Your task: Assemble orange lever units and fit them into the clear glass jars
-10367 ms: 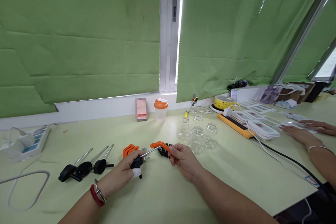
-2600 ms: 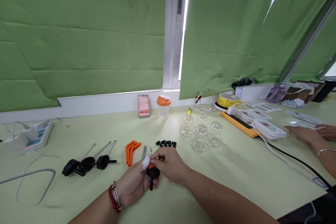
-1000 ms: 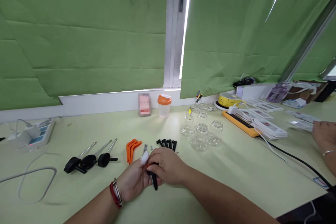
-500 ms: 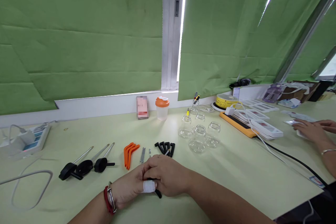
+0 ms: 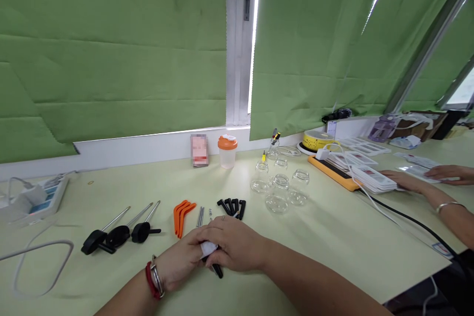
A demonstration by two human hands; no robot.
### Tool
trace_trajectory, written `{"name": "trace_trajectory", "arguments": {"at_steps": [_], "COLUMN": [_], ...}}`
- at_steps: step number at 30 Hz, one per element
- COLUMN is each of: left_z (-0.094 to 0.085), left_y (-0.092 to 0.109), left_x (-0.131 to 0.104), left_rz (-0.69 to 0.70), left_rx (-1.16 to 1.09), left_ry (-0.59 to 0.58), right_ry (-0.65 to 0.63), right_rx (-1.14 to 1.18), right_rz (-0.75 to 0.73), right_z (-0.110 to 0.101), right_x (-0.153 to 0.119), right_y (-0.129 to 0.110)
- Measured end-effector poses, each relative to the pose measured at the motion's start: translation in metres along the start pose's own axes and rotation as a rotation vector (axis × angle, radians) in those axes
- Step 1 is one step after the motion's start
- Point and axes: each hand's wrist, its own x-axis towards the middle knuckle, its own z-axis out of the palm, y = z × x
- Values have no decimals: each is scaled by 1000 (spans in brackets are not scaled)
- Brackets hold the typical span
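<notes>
My left hand [image 5: 181, 259] and my right hand [image 5: 237, 244] meet at the front middle, both closed round a black part [image 5: 217, 270], whose end sticks out below the fingers. White tape wraps my left thumb. Just beyond lie several black handles [image 5: 232, 207], thin metal rods [image 5: 200, 216], small metal pieces [image 5: 210, 213] and orange curved pieces [image 5: 182, 217]. To the left rest black round parts with metal shafts [image 5: 119, 235]. Most of the held part is hidden by my fingers.
Glass jars [image 5: 277, 197] stand right of centre, near an orange-lidded cup [image 5: 227, 150]. An orange power strip [image 5: 335, 173], white trays [image 5: 374, 177] and a cable lie farther right. Another person's hands [image 5: 405, 180] are at the right; a white power strip [image 5: 55, 197] lies left.
My hands have shifted slightly, and the black part's end now points more steeply down. One of the other person's hands has moved left to the white trays.
</notes>
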Motion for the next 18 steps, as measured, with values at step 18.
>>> {"name": "trace_trajectory", "arguments": {"at_steps": [18], "left_z": [1], "left_y": [2], "left_x": [2], "left_rz": [84], "left_rx": [89], "left_ry": [48], "right_ry": [-1], "right_rx": [-2], "right_rz": [37], "right_z": [0], "right_x": [-1], "right_y": [9]}}
